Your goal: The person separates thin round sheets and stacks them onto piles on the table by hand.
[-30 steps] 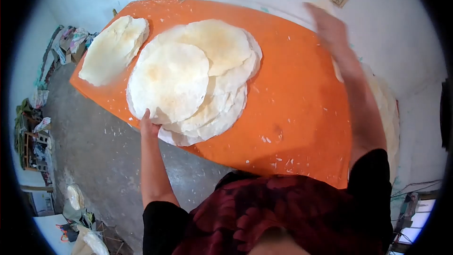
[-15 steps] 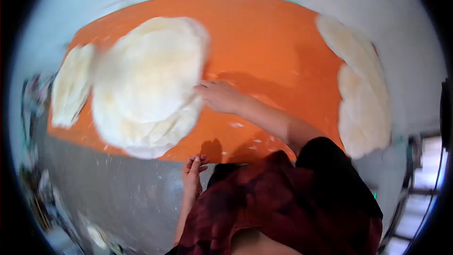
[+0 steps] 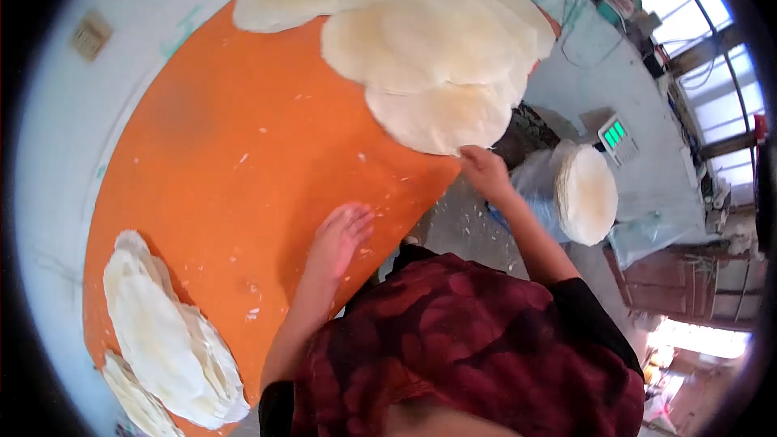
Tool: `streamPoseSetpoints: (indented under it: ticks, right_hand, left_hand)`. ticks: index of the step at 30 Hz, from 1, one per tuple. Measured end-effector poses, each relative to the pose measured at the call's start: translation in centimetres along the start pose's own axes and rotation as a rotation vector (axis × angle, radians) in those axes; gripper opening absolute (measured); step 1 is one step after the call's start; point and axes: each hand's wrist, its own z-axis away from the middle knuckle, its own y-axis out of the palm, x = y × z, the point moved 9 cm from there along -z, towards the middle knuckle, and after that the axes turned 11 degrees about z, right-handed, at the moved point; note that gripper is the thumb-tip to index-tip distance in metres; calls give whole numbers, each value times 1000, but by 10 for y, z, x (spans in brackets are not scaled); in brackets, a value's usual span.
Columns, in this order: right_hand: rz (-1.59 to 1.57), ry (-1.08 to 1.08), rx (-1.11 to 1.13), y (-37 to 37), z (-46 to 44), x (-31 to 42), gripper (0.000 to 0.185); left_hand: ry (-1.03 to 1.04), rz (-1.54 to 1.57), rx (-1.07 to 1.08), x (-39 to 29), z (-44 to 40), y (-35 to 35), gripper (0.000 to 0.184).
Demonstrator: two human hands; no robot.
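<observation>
Big shift in the last second: the view has swung round to the person's right, so the other end of the orange table [image 3: 227, 146] is now the busy one. A second ago the left hand was at the rim of the big stack over on the left, then the right hand was at that stack's near side. Now the right hand [image 3: 488, 174] is way over at the spread-out pile [image 3: 421, 20] instead — its fingers look pinched together on the near rim of the lowest pale round sheet [image 3: 441, 117], right by the table's edge. That sheet lies partly under its neighbours and pokes out toward the person.

Left hand [image 3: 340, 239] isn't holding anything I can see. Fingers a little apart, palm down over bare orange; can't tell if it's resting on the surface or just above it.

The two left-end stacks, a larger one [image 3: 166, 340] and a smaller one [image 3: 136, 396], are down in the lower left corner with no hand near them — so I'd say the handling has switched to the far pile. Also newly in sight: a neat round stack [image 3: 587, 194] off the table, near a device with a green display [image 3: 617, 133].
</observation>
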Motion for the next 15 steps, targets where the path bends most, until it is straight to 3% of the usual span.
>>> streamPoseSetpoints:
  ticks: [2,5,7,11,15]
  right_hand:
    - [-192,109,-36,-28,7,-56,18]
    - [-208,232,-79,-45,13,-127,20]
    - [-245,289,-65,-52,14,-151,20]
    - [-280,242,-31,-68,1,-151,22]
    - [-373,223,-1,-65,-12,-151,23]
  left_hand:
    - [-81,31,-23,31,-61,15,26]
    - [-114,-59,-315,57,-118,8,26]
    - [-90,-46,-363,61,-135,18,25]
    - [-17,-121,-486,61,-145,46,21]
    - [-111,-131,-532,65,-167,45,23]
